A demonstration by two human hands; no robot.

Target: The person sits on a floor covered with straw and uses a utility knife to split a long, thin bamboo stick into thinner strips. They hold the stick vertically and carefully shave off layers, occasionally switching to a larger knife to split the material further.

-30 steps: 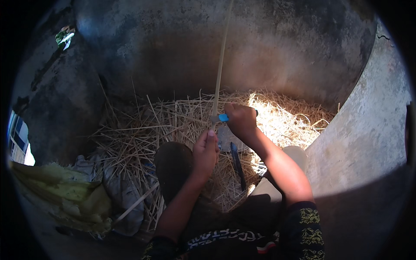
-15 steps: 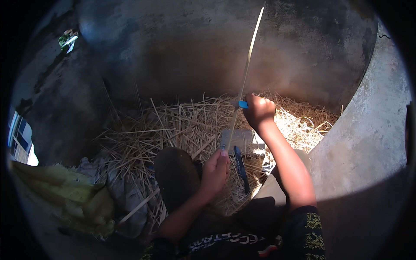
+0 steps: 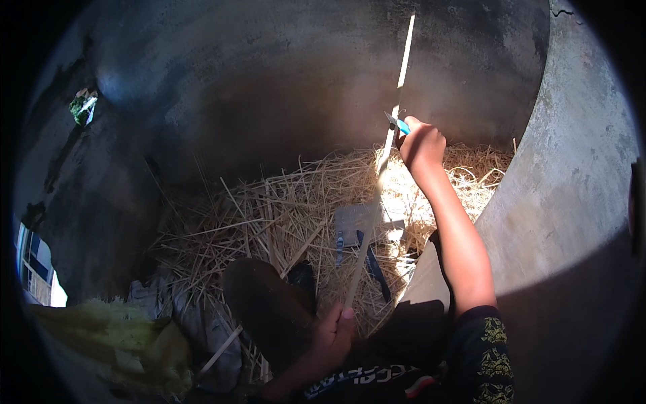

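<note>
A long, thin, pale strip that looks like bamboo (image 3: 408,50) slants up and away from my lap. Its near end is gripped by my left hand (image 3: 333,331), low in front of my body, thumb on top. My right hand (image 3: 424,145) is closed around a small knife with a blue handle (image 3: 403,126). The knife's short blade lies across the strip, about midway along it, and seems to touch it. A thin curl shows beside the blade. Most of the knife's handle is hidden in my fist.
Shavings and thin sticks (image 3: 262,215) heap up between my knees and the curved dark wall (image 3: 303,87). A grey block (image 3: 353,222) and a dark blue strip (image 3: 374,266) lie on them. A yellowish sack (image 3: 128,343) is at the left, a pale curved wall (image 3: 579,128) at the right.
My left hand has come down toward my body, pulling the strip with it. My right hand with the knife is farther up and away. The whole view has shifted slightly.
</note>
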